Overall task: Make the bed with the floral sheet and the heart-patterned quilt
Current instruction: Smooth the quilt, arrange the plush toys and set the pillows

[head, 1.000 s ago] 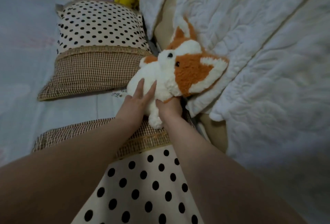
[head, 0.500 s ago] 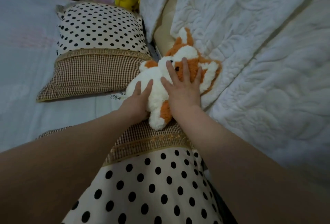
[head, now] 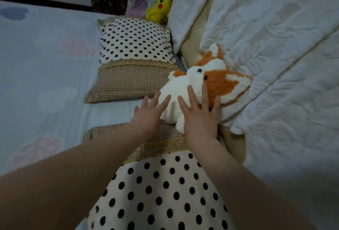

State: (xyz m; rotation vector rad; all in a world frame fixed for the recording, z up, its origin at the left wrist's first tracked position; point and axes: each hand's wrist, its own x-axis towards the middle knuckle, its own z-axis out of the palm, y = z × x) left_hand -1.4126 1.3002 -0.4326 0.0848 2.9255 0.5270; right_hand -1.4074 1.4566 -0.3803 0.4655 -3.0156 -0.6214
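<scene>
Since half a second ago the right hand (head: pixel 200 121) has slid down off the face of the plush corgi (head: pixel 216 81), so both of its eyes now show. The left hand (head: pixel 148 116) has straightened out of its curl around the toy's side. Both hands now lie flat with fingers spread, pinching nothing. The right hand's fingertips rest on the white chest and the orange cheek, and its palm covers the toy's lower paw. The left hand's fingers lie against the white flank. The corgi sits between the two polka-dot pillows, the near pillow (head: pixel 165 193) under the forearms and the far pillow (head: pixel 135 46) beyond. Its head leans on the white quilted cover (head: pixel 275 55) to the right. The heart-patterned quilt (head: pixel 45 68) lies flat across the left, pale blue with faint pink and blue hearts. It is apart from both hands and neither touches it. A yellow plush toy (head: pixel 159 8) sits behind the far pillow.
</scene>
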